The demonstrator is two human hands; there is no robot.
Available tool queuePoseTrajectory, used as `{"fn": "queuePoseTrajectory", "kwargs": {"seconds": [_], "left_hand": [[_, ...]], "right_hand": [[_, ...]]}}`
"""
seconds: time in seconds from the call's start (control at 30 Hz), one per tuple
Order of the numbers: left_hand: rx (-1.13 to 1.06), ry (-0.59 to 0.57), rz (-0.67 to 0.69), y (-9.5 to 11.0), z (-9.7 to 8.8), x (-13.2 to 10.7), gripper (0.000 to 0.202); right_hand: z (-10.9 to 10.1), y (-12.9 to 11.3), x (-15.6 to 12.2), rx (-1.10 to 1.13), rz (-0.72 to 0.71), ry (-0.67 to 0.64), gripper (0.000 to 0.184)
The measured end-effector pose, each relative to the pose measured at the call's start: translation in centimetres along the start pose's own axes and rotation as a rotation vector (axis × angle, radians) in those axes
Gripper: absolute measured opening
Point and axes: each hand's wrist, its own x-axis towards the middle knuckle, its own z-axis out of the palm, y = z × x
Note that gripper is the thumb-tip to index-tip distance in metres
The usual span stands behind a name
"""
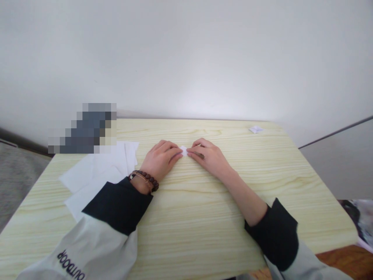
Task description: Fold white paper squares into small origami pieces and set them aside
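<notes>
My left hand (161,158) and my right hand (208,157) rest side by side on a pale wooden table (204,221), fingertips meeting over a small piece of white paper (183,150). Both hands press and pinch this paper, most of which is hidden under the fingers. A brown bead bracelet (145,179) circles my left wrist. My sleeves are dark with grey upper parts.
Several white paper sheets (96,175) lie on the table left of my left arm. A small folded white paper shape (255,129) sits near the far right corner. A blurred dark object (84,130) lies at the far left edge. A white wall stands behind the table.
</notes>
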Motion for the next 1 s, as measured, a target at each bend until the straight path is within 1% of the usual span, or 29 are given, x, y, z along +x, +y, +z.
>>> {"fn": "queuePoseTrajectory", "kwargs": {"seconds": [0.13,0.33,0.5,0.6,0.7,0.83,1.0], "left_hand": [[0.032,0.008,0.026,0.0,0.0,-0.1,0.019],[0.076,-0.009,0.031,0.3,-0.3,-0.1,0.021],[0.101,-0.011,0.04,0.4,-0.4,-0.1,0.022],[0.116,0.025,0.052,0.3,-0.3,-0.1,0.023],[0.115,0.068,0.076,0.3,-0.3,-0.1,0.023],[0.081,0.11,0.107,0.7,-0.6,0.1,0.019],[0.084,0.153,0.163,0.9,-0.8,0.4,0.013]], "right_hand": [[0.0,0.2,0.1,0.02,-0.019,0.008,0.021],[-0.1,0.5,-0.2,0.106,0.001,0.011,0.023],[0.0,0.5,-0.2,0.096,0.006,0.034,0.026],[0.0,0.5,-0.3,0.082,-0.024,0.048,0.028],[0.0,0.5,-0.4,0.053,-0.056,0.081,0.026],[-0.1,0.2,-0.5,-0.006,-0.099,0.137,0.023],[-0.2,-0.5,-0.4,-0.053,-0.163,0.165,0.022]]}}
